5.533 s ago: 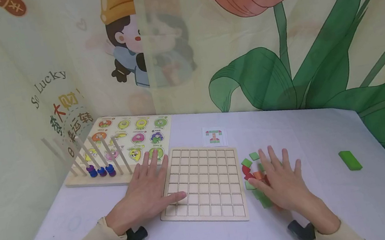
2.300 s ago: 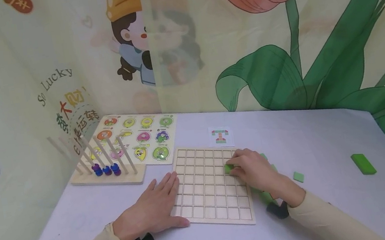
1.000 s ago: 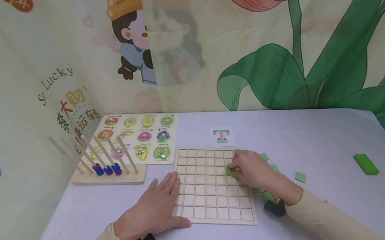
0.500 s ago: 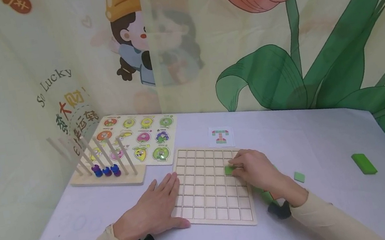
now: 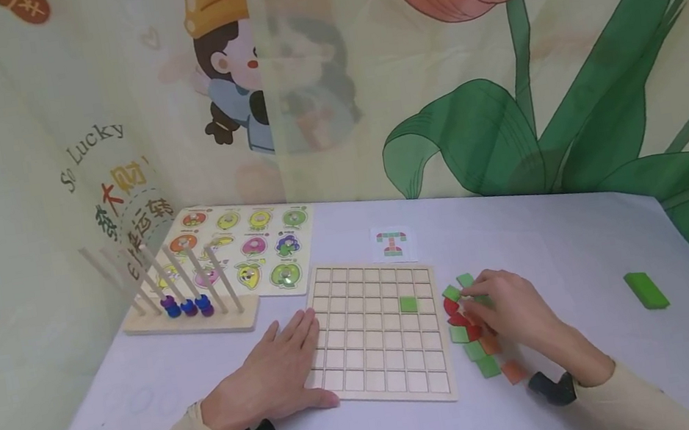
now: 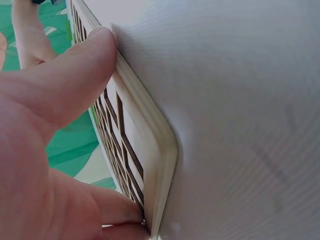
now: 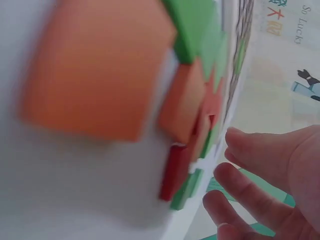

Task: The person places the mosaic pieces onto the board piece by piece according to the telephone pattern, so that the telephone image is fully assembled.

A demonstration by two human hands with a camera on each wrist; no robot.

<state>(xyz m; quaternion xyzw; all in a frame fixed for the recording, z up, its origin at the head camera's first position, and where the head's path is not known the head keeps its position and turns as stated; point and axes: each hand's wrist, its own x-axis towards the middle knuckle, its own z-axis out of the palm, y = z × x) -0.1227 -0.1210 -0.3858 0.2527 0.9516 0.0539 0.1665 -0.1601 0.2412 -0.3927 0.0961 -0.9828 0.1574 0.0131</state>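
A wooden grid board [image 5: 371,330] lies flat on the table. One green square tile [image 5: 408,303] sits in a cell near its right side. My left hand [image 5: 275,374] rests on the board's left edge, fingers extended; in the left wrist view its thumb [image 6: 75,82] lies along the rim. My right hand [image 5: 511,301] is over a loose pile of tiles to the right of the board, among them a red tile [image 5: 451,306] and an orange tile [image 7: 100,70]. In the right wrist view its slightly bent fingers stand apart from the thumb, nothing between them. The hand hides part of the pile.
A card with a T-shaped tile pattern [image 5: 392,243] lies behind the board. To the left stand a peg rack [image 5: 193,321] with blue and purple beads and a fruit picture board [image 5: 256,247]. A green block [image 5: 646,290] lies far right.
The right hand has let go of the green tile, which now lies in a grid cell, and has moved right to the pile. The left hand stays on the board's edge.
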